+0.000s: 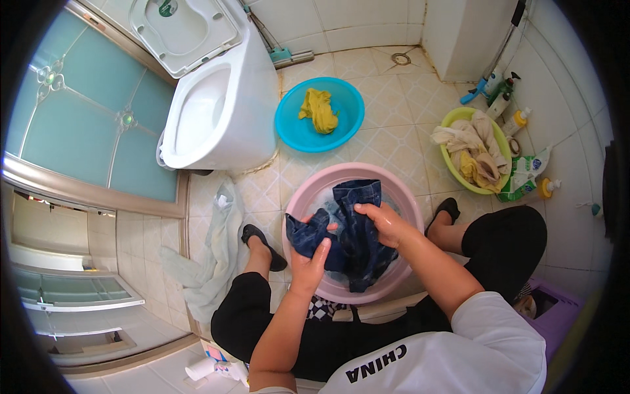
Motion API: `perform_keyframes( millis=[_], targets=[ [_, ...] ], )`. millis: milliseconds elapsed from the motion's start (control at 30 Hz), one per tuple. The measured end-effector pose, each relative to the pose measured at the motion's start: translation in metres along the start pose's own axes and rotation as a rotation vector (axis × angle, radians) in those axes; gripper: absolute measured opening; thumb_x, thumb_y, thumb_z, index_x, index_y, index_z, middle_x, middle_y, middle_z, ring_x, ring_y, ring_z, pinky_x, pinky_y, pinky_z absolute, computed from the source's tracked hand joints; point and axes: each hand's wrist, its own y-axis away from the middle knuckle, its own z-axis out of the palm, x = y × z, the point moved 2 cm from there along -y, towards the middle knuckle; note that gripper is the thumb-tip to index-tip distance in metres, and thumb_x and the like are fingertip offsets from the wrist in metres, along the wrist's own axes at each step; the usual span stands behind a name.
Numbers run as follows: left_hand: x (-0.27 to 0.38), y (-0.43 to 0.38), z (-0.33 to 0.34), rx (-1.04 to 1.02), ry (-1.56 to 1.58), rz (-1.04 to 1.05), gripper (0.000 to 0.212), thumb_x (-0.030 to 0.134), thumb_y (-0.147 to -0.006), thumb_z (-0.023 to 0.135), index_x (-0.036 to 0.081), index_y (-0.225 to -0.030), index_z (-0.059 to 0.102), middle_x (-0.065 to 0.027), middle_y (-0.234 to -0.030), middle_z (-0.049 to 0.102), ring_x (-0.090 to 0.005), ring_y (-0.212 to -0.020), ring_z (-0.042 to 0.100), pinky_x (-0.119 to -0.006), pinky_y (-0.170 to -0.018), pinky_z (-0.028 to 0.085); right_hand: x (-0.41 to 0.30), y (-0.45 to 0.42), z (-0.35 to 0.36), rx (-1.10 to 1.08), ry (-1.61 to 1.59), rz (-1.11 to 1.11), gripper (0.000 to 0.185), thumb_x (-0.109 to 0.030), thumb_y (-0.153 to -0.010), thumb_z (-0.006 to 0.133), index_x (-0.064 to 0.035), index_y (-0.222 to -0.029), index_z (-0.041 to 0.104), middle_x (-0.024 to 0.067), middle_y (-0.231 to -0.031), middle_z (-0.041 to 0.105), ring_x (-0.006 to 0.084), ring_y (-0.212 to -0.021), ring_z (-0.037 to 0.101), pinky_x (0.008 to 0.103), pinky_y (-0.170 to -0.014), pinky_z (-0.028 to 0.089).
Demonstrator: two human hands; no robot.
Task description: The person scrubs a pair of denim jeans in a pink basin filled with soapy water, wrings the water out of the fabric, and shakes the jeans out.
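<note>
A wet dark blue denim garment (362,241) lies partly in a pink basin (413,212) of soapy water, between the person's feet. My left hand (311,256) grips a bunched part of the denim at the basin's left side, with the thumb on top. My right hand (386,221) holds the denim near its upper, waistband-like end, thumb and fingers pressed on the cloth. Both hands look wet, and the two parts of cloth are raised above the suds. The lower part of the garment rests in the basin, and what lies beneath it is hidden.
A blue basin (357,106) with a yellow cloth (319,111) stands beyond, beside the toilet (246,108). At right are a green basin (445,120) of pale laundry, bottles (517,122) and a green packet (524,175). A pale wet cloth (221,246) lies left; a squeegee mop (293,58) leans behind.
</note>
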Motion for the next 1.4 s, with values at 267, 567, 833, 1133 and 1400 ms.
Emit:
perform_keyframes(
  millis=[267, 567, 833, 1133, 1400],
  targets=[
    [0.021, 0.002, 0.024, -0.078, 0.158, 0.098, 0.070, 0.032, -0.088, 0.044, -0.001, -0.138, 0.007, -0.0150, -0.141, 0.018, -0.0222, -0.129, 0.023, -0.034, -0.106, 0.017, 0.019, 0.009, 0.041, -0.281, 0.698, -0.519, 0.070, -0.024, -0.064, 0.079, -0.0029, -0.121, 0.045, 0.0058, -0.118, 0.050, 0.0156, -0.109, 0.045, 0.0311, -0.096, 0.033],
    [0.026, 0.006, -0.019, -0.160, -0.190, 0.270, 0.110, 0.050, -0.067, 0.070, -0.003, -0.137, 0.005, -0.0203, -0.139, 0.023, -0.0269, -0.130, 0.022, -0.036, -0.105, 0.017, -0.009, 0.031, 0.091, -0.081, 0.304, -0.457, 0.036, -0.001, -0.074, 0.065, -0.0037, -0.108, 0.052, 0.0018, -0.097, 0.056, 0.0105, -0.089, 0.051, 0.0255, -0.080, 0.042],
    [0.006, 0.022, -0.007, -0.462, -0.214, -0.215, 0.091, 0.035, -0.056, 0.083, 0.003, -0.128, 0.037, -0.0099, -0.128, 0.044, -0.0218, -0.122, 0.035, -0.034, -0.101, 0.027, -0.090, 0.099, 0.202, -0.274, 0.110, -0.547, 0.017, -0.008, -0.073, 0.065, -0.0022, -0.087, 0.057, 0.0049, -0.074, 0.056, 0.0152, -0.065, 0.057, 0.0280, -0.061, 0.047],
    [0.008, 0.000, 0.030, -0.447, -0.424, 0.156, 0.070, 0.021, -0.058, 0.082, 0.002, -0.116, 0.049, -0.0097, -0.115, 0.053, -0.0225, -0.108, 0.047, -0.032, -0.093, 0.036, -0.137, 0.172, 0.264, -0.451, 0.170, -0.835, 0.015, -0.012, -0.075, 0.059, -0.0017, -0.086, 0.057, 0.0047, -0.075, 0.057, 0.0152, -0.068, 0.055, 0.0276, -0.064, 0.046],
    [0.026, -0.007, 0.032, 0.100, -0.121, 0.137, 0.044, 0.008, -0.072, 0.069, -0.002, -0.112, 0.051, -0.0098, -0.107, 0.058, -0.0203, -0.100, 0.054, -0.031, -0.085, 0.042, -0.181, 0.185, 0.250, -0.308, 0.093, -1.058, 0.018, -0.018, -0.077, 0.059, -0.0017, -0.082, 0.056, 0.0066, -0.073, 0.058, 0.0182, -0.067, 0.058, 0.0299, -0.063, 0.048]
  ],
)
